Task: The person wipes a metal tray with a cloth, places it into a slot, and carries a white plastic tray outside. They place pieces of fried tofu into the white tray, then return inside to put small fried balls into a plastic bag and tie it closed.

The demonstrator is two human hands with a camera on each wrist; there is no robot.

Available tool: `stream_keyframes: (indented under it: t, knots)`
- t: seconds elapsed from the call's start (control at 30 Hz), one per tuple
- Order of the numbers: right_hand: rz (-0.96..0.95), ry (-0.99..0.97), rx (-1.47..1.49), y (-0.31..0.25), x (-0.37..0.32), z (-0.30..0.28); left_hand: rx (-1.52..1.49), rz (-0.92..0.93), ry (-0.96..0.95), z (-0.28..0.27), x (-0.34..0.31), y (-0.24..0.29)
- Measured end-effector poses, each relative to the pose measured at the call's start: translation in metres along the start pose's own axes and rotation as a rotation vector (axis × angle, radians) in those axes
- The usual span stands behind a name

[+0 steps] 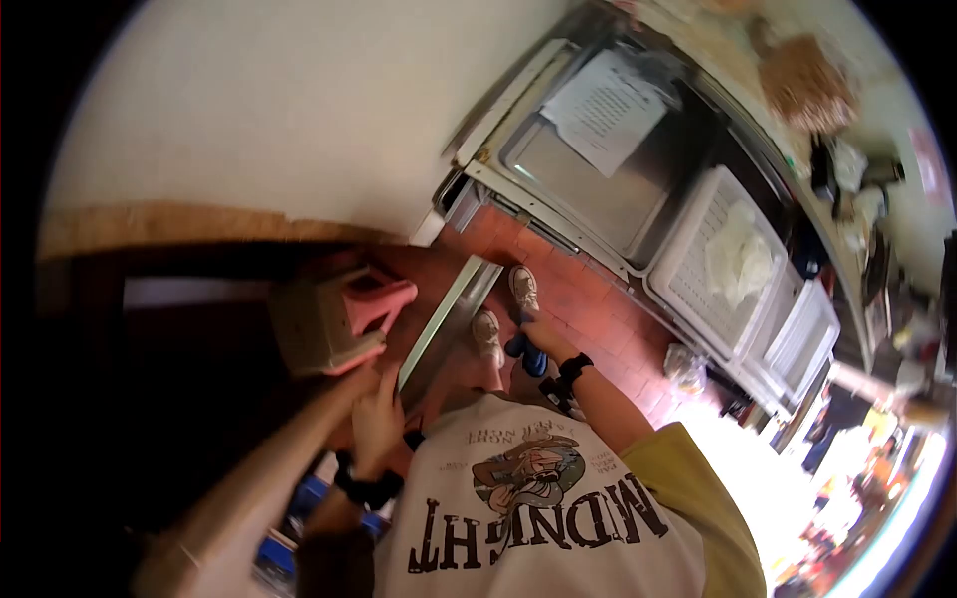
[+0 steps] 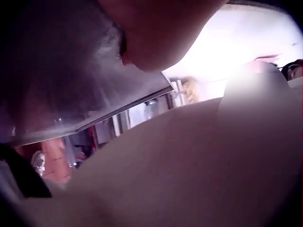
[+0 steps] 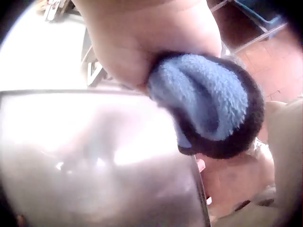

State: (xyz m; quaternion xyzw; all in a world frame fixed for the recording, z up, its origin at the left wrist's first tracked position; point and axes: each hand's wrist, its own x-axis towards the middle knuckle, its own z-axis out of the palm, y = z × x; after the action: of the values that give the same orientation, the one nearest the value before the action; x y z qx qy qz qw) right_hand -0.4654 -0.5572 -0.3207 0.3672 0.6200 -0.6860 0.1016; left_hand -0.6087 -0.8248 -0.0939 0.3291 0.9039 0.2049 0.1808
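Silvery metal makes up the tray [image 1: 477, 299], which stands tilted on edge in front of the person's shirt [image 1: 558, 498], above the red tile floor [image 1: 613, 324]. At its near end the left hand [image 1: 377, 424] grips the rim, though its fingertips are mostly hidden. The right hand [image 1: 543, 337] holds a bunched blue cloth [image 1: 528, 355]; from the right wrist, that cloth, fluffy with a dark border, shows at the tray's edge, but whether it touches the metal I cannot tell. To the right runs a metal counter [image 1: 548, 221]. Near its left front corner a large rimmed pan [image 1: 588, 199] carries a sheet of printed paper [image 1: 608, 110] over its rear part. Beside the pan, along the counter's front edge, sits a white slotted crate [image 1: 688, 284] with a crumpled, pale plastic bag [image 1: 738, 254] inside. Next to it, toward the counter's right end, comes a smaller white crate [image 1: 802, 329], its contents too indistinct to name. Below the front edge, a clear bag [image 1: 685, 369] rests on the floor, its contents unclear. A pink stool [image 1: 384, 299] stands left of the tray.
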Motion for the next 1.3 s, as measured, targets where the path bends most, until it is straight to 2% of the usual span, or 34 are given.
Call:
stream_keyframes:
  t: [0.03, 0.1, 0.17, 0.27, 0.43, 0.5, 0.6, 0.77, 0.83, 0.9, 0.93, 1.0, 1.13, 1.17, 1.2, 1.3]
  knots:
    - [0.012, -0.043, -0.035, 0.008, 0.0, -0.011, 0.041, 0.002, 0.022, 0.018, 0.005, -0.008]
    - [0.188, 0.056, 0.026, 0.018, 0.006, -0.032, 0.156, -0.081, -0.025, 0.06, 0.022, -0.032]
    - [0.152, -0.01, 0.047, -0.008, -0.006, -0.052, 0.203, -0.194, -0.112, 0.092, 0.051, -0.042]
    - [0.276, 0.091, 0.222, -0.019, -0.012, -0.081, 0.185, -0.304, -0.158, 0.13, 0.099, -0.046]
    - [0.254, 0.115, 0.292, -0.044, -0.019, -0.107, 0.126, -0.355, -0.08, 0.191, 0.173, -0.062]
    - [0.217, 0.102, 0.223, -0.027, -0.01, -0.119, 0.114, -0.351, -0.039, 0.217, 0.197, -0.068]
    - [0.258, 0.156, 0.297, -0.002, 0.001, -0.127, 0.095, -0.41, -0.066, 0.235, 0.236, -0.067]
    - [0.35, 0.312, 0.37, 0.072, -0.007, -0.128, 0.108, -0.512, -0.059, 0.276, 0.282, -0.078]
    - [0.377, 0.267, 0.362, 0.091, -0.012, -0.129, 0.073, -0.565, 0.005, 0.288, 0.289, -0.084]
    - [0.429, 0.23, 0.349, 0.077, -0.014, -0.126, 0.035, -0.475, 0.147, 0.299, 0.298, -0.102]
    - [0.453, 0.21, 0.342, 0.079, -0.012, -0.128, 0.036, -0.485, 0.155, 0.303, 0.307, -0.109]
    - [0.452, 0.193, 0.289, 0.083, -0.004, -0.132, 0.046, -0.301, 0.25, 0.311, 0.326, -0.12]
    - [0.434, 0.191, 0.265, 0.094, 0.014, -0.138, 0.028, -0.32, 0.144, 0.33, 0.38, -0.106]
    - [0.443, 0.19, 0.262, 0.084, 0.016, -0.134, 0.031, -0.377, 0.132, 0.335, 0.391, -0.1]
    - [0.446, 0.197, 0.281, 0.073, 0.02, -0.131, 0.034, -0.435, 0.121, 0.337, 0.396, -0.098]
    - [0.43, 0.188, 0.3, 0.065, 0.027, -0.126, 0.092, -0.431, 0.061, 0.337, 0.404, -0.097]
